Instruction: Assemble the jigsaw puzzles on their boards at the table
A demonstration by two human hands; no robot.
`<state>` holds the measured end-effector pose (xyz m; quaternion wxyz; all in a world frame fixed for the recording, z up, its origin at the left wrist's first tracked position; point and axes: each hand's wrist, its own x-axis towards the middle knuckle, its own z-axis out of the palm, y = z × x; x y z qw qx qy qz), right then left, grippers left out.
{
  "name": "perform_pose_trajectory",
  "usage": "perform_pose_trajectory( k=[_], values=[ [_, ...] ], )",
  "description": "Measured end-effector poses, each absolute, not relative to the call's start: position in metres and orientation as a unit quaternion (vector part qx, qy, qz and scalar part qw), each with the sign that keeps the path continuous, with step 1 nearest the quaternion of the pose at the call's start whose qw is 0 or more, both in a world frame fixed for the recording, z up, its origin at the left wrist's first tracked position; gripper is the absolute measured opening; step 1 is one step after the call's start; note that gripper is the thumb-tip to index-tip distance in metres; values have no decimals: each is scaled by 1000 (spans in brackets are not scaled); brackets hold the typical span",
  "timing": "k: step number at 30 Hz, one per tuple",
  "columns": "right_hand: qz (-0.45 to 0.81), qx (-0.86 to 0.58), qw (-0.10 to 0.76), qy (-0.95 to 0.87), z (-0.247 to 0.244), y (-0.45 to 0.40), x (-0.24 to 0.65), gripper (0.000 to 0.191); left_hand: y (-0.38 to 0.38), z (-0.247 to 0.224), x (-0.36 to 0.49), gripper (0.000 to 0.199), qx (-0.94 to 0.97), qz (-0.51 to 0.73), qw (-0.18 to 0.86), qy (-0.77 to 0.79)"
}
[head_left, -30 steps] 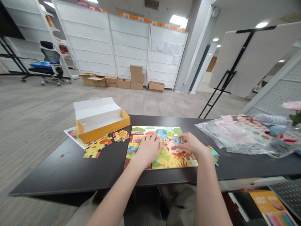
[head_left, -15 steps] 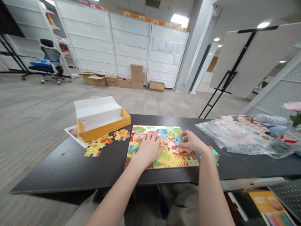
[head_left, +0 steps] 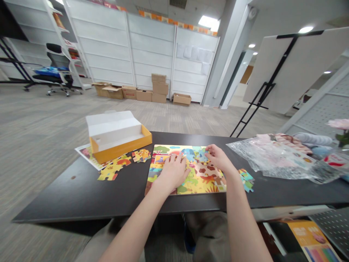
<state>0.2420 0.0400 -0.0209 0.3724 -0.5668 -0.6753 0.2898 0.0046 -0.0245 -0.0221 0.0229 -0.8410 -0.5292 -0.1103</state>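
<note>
Left hand (head_left: 173, 173): is lying flat and slightly spread on the jigsaw puzzle (head_left: 201, 182), gripping nothing.
Right hand (head_left: 219, 158): is curving its fingers down, pinching a blue puzzle piece (head_left: 202, 155) near the puzzle's far edge.
Puzzle: is lying on the black table (head_left: 122, 193), between both loose piece groups.
Loose pieces: are lying in clusters (head_left: 111, 171) left and a cluster (head_left: 247, 180) right.
Surface: is bearing an open yellow box (head_left: 120, 143) and a crumpled plastic bag (head_left: 268, 156).
Room: cardboard boxes (head_left: 141, 91) are lining white panels (head_left: 149, 47) across grey carpet (head_left: 40, 127), with an office chair (head_left: 58, 69) standing left and a white board on a black easel (head_left: 283, 69) standing right.
</note>
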Motion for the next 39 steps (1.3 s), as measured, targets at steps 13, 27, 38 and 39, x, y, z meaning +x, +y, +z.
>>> perform_pose_trajectory(
  k=[13,27,38,39],
  values=[
    [144,-611,252,-736,-18,38,224,24,-24,-21,5,49,-840,-111,16,-531],
    [105,-589,193,-778,-16,33,210,20,-26,-21,6,47,-840,-111,26,-531],
    [116,-581,172,-787,-11,26,204,20,-25,-20,7,45,-839,-109,22,-532],
    [112,-582,173,-786,-12,27,204,20,-25,-20,7,45,-839,-110,22,-532]
  ],
)
